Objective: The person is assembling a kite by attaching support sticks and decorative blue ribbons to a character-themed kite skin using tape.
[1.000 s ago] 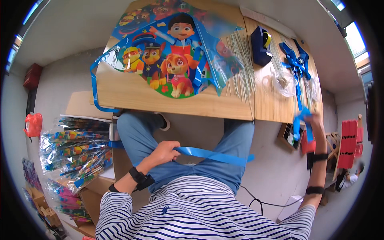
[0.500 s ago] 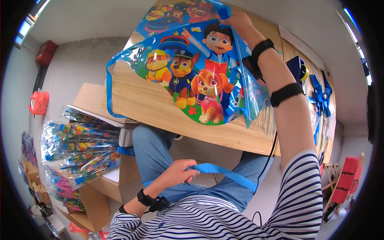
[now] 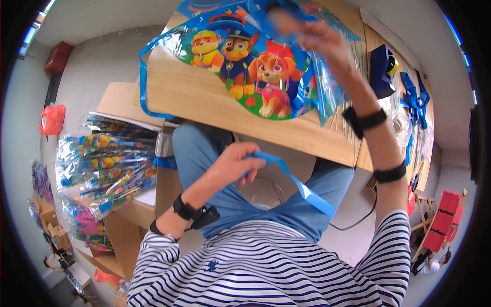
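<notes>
Near my lap, my left hand is closed with a flat blue ribbon pinched between thumb and fingers. The ribbon's other part slants down to the right, twisted, over my thigh. On the table lies a shiny printed plastic sheet with cartoon dogs, a wavy lower edge and clear film parts. A blue strip curves off its left side onto the wood. Over the sheet's upper right part is my right hand, its fingers bent and smeared by motion; whether they grip anything is unclear.
Left of the table, a cardboard box bears several similar printed plastic pieces. At the table's right lie a dark blue and yellow device, a blue ribbon bow and clear plastic. A black cable hangs beside my right leg.
My right hand has left the sheet's top corner and come down and to the right. My left hand is higher, still holding the ribbon, which is now twisted. The whole view has shifted.
</notes>
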`<state>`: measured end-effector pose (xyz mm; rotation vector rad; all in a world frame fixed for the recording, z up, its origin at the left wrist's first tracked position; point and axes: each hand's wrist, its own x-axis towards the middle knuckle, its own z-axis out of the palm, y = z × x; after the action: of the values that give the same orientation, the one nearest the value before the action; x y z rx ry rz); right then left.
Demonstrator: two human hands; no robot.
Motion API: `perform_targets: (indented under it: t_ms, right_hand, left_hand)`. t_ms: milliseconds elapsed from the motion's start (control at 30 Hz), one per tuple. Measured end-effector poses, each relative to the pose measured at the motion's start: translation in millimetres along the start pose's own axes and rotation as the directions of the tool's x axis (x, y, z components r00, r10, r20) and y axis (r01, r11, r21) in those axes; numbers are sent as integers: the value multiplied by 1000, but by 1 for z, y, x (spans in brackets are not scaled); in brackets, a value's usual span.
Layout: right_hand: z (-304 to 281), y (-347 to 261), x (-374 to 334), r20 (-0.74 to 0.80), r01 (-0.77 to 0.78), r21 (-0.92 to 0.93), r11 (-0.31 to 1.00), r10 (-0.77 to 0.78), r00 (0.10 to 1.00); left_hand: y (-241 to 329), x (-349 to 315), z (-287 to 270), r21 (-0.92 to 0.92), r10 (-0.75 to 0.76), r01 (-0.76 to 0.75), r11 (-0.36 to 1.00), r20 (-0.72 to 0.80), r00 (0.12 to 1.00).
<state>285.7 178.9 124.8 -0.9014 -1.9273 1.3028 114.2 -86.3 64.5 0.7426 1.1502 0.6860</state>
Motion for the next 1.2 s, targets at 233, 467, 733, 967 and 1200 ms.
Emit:
perform_targets:
  t_ms: [233,467,733,967,1200]
  right_hand:
    - [79,-12,-155,470,-437,182,881,312,826]
    - [3,58,-217,-17,-465,128,876,471,882]
    - [45,56,-248,-99,-74,-900,430,-37,994]
    - [179,-63,-191,-18,205,-142,968,-210,978]
    - [201,-12,-186,-36,-260,364,894,293,955]
  left_hand:
    - [31,-21,-8,-12,107,-107,994,-12,994]
    - [27,-102,-87,27,76,-72,997,-168,983]
    - [29,-131,-97,-185,290,-366,912,-339,895]
    - [36,-66,-25,-354,280,-347,869,-226,933]
    - [36,-26,-36,-430,241,-405,807,-386,890]
